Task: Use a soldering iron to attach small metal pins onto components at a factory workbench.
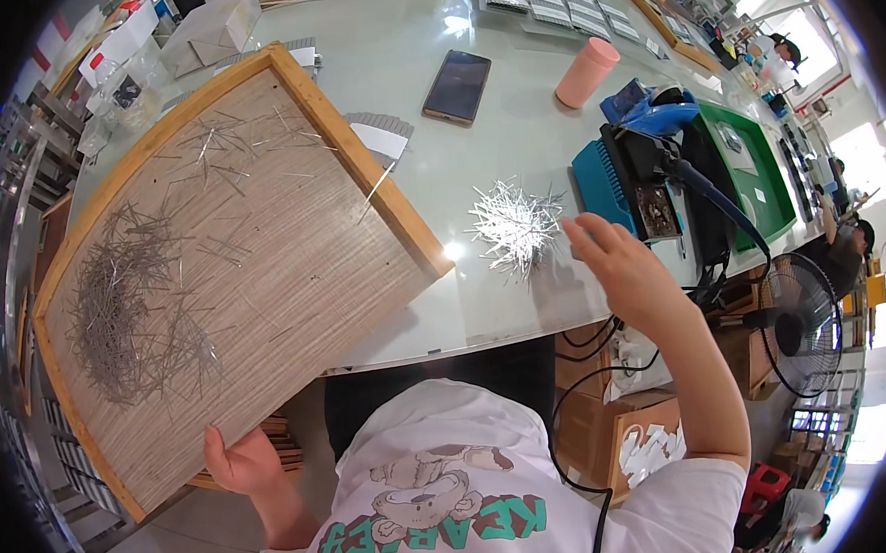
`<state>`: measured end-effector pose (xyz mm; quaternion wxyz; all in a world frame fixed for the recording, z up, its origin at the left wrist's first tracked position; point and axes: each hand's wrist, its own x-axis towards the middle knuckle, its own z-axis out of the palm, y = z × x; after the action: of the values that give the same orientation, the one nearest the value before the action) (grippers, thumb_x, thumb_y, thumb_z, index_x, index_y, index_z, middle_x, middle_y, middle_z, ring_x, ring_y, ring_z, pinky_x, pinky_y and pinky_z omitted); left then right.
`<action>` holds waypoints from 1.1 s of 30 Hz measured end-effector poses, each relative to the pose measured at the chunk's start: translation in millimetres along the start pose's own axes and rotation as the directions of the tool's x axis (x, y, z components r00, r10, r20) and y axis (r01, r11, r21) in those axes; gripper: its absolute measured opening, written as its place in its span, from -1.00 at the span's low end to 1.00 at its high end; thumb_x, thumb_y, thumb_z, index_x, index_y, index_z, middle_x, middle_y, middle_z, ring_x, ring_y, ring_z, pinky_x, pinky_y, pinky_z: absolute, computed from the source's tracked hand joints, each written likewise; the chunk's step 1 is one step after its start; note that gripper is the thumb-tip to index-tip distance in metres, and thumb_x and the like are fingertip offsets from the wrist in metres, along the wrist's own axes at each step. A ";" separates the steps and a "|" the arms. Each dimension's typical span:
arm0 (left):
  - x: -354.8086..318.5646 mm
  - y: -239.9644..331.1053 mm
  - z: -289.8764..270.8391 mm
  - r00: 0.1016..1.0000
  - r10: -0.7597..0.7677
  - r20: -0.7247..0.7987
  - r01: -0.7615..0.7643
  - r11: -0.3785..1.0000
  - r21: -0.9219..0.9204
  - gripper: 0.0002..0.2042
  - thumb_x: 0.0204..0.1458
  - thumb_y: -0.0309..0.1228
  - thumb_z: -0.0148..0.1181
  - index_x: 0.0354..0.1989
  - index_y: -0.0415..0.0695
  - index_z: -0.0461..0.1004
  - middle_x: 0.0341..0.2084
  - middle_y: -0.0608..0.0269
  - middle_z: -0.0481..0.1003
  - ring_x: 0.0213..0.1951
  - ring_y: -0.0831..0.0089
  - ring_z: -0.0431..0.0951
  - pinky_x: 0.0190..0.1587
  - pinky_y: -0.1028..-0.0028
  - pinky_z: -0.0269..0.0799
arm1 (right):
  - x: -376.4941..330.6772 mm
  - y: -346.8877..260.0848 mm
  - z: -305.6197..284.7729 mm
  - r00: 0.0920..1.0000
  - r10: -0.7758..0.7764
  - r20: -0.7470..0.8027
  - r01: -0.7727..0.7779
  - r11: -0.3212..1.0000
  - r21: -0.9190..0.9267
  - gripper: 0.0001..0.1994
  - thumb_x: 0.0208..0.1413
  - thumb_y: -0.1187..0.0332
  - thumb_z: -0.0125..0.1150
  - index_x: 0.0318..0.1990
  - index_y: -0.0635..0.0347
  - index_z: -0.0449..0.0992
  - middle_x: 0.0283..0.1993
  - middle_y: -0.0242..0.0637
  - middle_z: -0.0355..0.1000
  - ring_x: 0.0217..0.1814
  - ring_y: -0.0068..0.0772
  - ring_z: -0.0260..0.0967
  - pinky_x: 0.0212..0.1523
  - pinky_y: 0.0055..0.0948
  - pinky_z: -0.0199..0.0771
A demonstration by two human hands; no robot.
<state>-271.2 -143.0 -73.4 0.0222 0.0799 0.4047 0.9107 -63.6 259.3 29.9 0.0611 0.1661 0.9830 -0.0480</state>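
Thin metal pins in the tray: a dense, tangled heap of grey pins [111, 309] was gathered toward the left side, with looser pins scattered above and beside it.
Wooden-framed tray [283, 268]: a wood-grained board, rimmed on several sides, was set at a slant, partly over the table [375, 43] and partly beyond its near edge.
Left hand [248, 463]: the near edge of the tray was held in a narrow grip; the thumb was laid over the board's upper face, and most of the fingers were hidden from view.
Phone [457, 85]: a dark, flat handset was laid on the table, well apart from both hands.
Bright pin heap [516, 225]: a loose pile of silvery pins was placed directly on the table, between the tray's right corner and the right hand.
Pink cylinder [587, 74]: it was stood on the table, beyond the bright heap.
Right hand [624, 266]: the fingers were extended, slightly bent, toward the heap's right side; whether pins were touched or pinched could not be told, nor how far the hand was opened.
Teal container [603, 185]: it was positioned just beyond the right hand.
Green tray [772, 209]: it was placed farther right, near the table's end.
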 end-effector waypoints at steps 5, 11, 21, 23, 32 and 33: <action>2.0 9.1 0.7 0.983 -0.045 0.176 0.074 0.984 -0.163 -0.55 0.13 -0.37 -0.09 0.19 -0.31 0.20 0.12 0.05 0.31 0.10 0.25 0.34 0.07 0.24 0.29 | -13.7 -8.8 -16.8 0.997 0.014 -0.075 -0.005 0.993 0.114 -0.44 -0.08 0.71 0.02 0.18 0.22 0.25 0.16 -0.15 0.19 0.16 -0.06 0.20 0.10 -0.27 0.29; -13.3 15.4 14.3 0.996 -0.061 0.070 0.070 0.990 -0.126 -0.52 0.07 -0.46 -0.09 0.21 -0.28 0.16 0.15 0.11 0.27 0.19 0.24 0.25 0.20 0.19 0.20 | -16.1 -33.0 -40.8 0.906 -0.017 -0.423 0.146 0.951 0.274 -0.56 -0.07 0.75 0.00 0.03 0.28 0.40 0.10 -0.12 0.29 0.05 -0.14 0.32 0.02 -0.37 0.35; -25.7 18.6 26.3 0.980 -0.124 0.154 0.033 0.870 0.491 -0.50 0.07 -0.47 -0.13 0.25 -0.19 0.10 0.20 0.19 0.18 0.23 0.25 0.18 0.24 0.18 0.12 | 12.5 -93.0 -34.7 0.802 0.256 -0.539 0.189 0.749 0.635 -0.64 0.19 0.63 -0.16 0.14 0.24 0.33 0.00 -0.23 0.35 -0.28 -0.58 0.29 -0.27 -0.60 0.31; -23.7 19.9 32.0 0.980 -0.148 0.133 0.076 0.896 0.437 -0.49 0.06 -0.47 -0.12 0.25 -0.18 0.10 0.19 0.17 0.18 0.23 0.24 0.17 0.24 0.17 0.11 | 27.4 -88.0 -28.9 0.845 0.404 -0.349 0.203 0.361 0.910 -0.66 0.24 0.48 -0.07 0.17 0.20 0.29 -0.10 -0.36 0.37 -0.43 -0.72 0.16 -0.45 -0.71 0.15; -22.1 25.3 37.2 0.952 -0.246 0.184 0.243 0.969 0.038 -0.50 0.05 -0.47 -0.10 0.22 -0.25 0.12 0.17 0.08 0.20 0.21 0.25 0.20 0.23 0.20 0.11 | 36.1 -94.4 -41.1 0.898 0.438 0.044 -0.064 0.031 0.997 -0.66 0.08 0.38 0.22 0.00 0.18 0.34 -0.41 -0.54 0.32 -0.58 -0.80 0.03 -0.59 -0.74 -0.08; -21.9 25.7 35.9 0.949 -0.238 0.209 0.224 0.971 0.088 -0.51 0.06 -0.47 -0.10 0.21 -0.28 0.12 0.17 0.05 0.20 0.21 0.26 0.20 0.23 0.22 0.11 | 36.7 -95.2 -40.2 0.893 0.448 0.039 -0.058 0.027 0.998 -0.66 0.06 0.41 0.24 -0.01 0.18 0.34 -0.42 -0.53 0.32 -0.58 -0.81 0.03 -0.60 -0.74 -0.09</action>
<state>-243.1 -136.2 -33.5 0.1702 0.1321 0.4352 0.8742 -133.9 186.2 71.6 -0.2028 0.3417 0.6366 -0.6609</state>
